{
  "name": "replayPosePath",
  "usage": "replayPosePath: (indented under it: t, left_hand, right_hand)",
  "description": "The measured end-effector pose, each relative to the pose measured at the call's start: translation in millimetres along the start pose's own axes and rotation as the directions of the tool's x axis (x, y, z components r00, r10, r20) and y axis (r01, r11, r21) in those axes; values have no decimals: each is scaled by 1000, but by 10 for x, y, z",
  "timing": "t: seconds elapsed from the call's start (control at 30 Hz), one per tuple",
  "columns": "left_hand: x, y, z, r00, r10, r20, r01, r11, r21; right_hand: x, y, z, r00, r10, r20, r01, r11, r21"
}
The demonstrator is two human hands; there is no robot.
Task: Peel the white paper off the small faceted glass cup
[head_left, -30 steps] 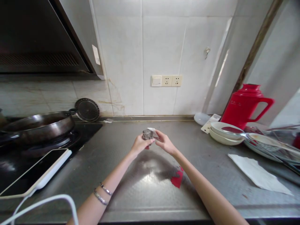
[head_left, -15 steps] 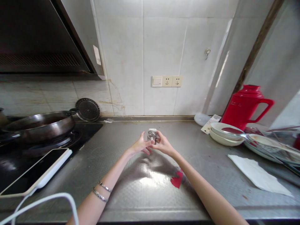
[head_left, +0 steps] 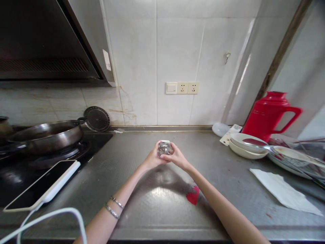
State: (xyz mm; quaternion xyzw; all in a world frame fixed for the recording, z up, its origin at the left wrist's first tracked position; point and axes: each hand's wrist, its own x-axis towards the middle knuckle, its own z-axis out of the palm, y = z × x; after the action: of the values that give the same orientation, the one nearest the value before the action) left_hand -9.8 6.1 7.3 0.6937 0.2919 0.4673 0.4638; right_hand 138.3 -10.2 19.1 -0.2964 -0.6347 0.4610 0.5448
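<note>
A small shiny, silvery and clear-looking object (head_left: 163, 148) with a pale top edge is held up above the middle of the metal counter; its exact kind is too small to make out. My left hand (head_left: 153, 158) wraps around its left side and underside. From the right, my right hand (head_left: 177, 158) grips it with thumb and fingers, the thumb lying across the lower front. A scrap of red material (head_left: 193, 195) lies on the counter beside my right forearm.
At left, a steel pan (head_left: 50, 137) sits on the black stove, with a phone (head_left: 42, 186) and white cable (head_left: 58, 210) in front. To the right are stacked bowls (head_left: 247, 150), a red thermos (head_left: 269, 117) and a white paper sheet (head_left: 284, 191). Wall sockets (head_left: 188, 88) face me.
My left hand has closed more fully around the silvery object, its fingers no longer hanging below. The object looks turned slightly and wider. The view has shifted a little left.
</note>
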Motion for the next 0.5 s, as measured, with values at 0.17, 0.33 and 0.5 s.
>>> replayPosePath:
  t: [0.17,0.33,0.5]
  left_hand:
    - [-13,20,13,998,38,-60,-24,977,211]
    - [-55,30,67,995,60,-84,-35,963,268]
    - [-72,-18,123,988,116,-98,-80,946,315]
  right_hand:
    - [21,-59,-80,998,-6,-64,3,999,-51]
    - [89,-38,-147,984,-77,-158,41,975,-218]
    - [53,-86,-150,946,-304,-111,209,836,-508]
